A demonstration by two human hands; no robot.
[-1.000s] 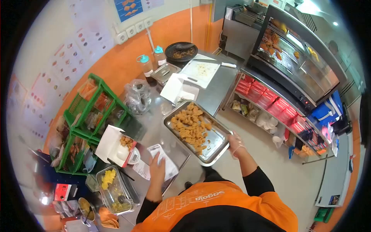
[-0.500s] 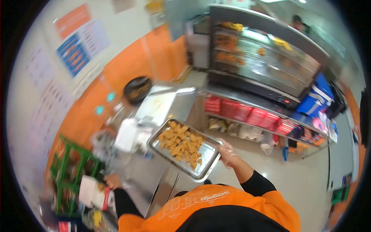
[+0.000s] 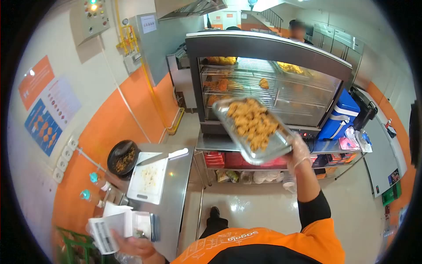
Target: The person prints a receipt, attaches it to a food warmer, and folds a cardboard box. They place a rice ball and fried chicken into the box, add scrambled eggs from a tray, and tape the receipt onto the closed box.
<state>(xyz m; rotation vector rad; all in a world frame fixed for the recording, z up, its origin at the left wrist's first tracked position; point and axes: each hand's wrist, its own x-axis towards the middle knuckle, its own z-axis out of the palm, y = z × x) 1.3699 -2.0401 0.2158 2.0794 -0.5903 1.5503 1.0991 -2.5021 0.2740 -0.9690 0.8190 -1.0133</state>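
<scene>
My right hand (image 3: 300, 154), in a clear plastic glove, grips the right end of a metal tray (image 3: 246, 155). Small pieces of golden fried chicken (image 3: 252, 123) lie in the tray, which is tilted in front of the display warmer. At the lower left, my left hand (image 3: 138, 247) is blurred, with its fingers against a white printed carton (image 3: 104, 234). It appears to hold the carton; the fingertips are partly smeared. Just beyond is a white open box (image 3: 140, 222) on the steel counter.
A glass-fronted display warmer (image 3: 268, 88) stands ahead on a steel shelf unit. On the left counter (image 3: 176, 176) lie a white cutting board (image 3: 151, 182), a knife (image 3: 178, 153) and a black pan (image 3: 123, 158). A blue cooler (image 3: 338, 116) sits right. Another person (image 3: 297, 31) is behind the warmer.
The view has tilted up toward the warmer. My right hand has raised the tray forward and right. My left hand and the white carton have moved away from the green crate.
</scene>
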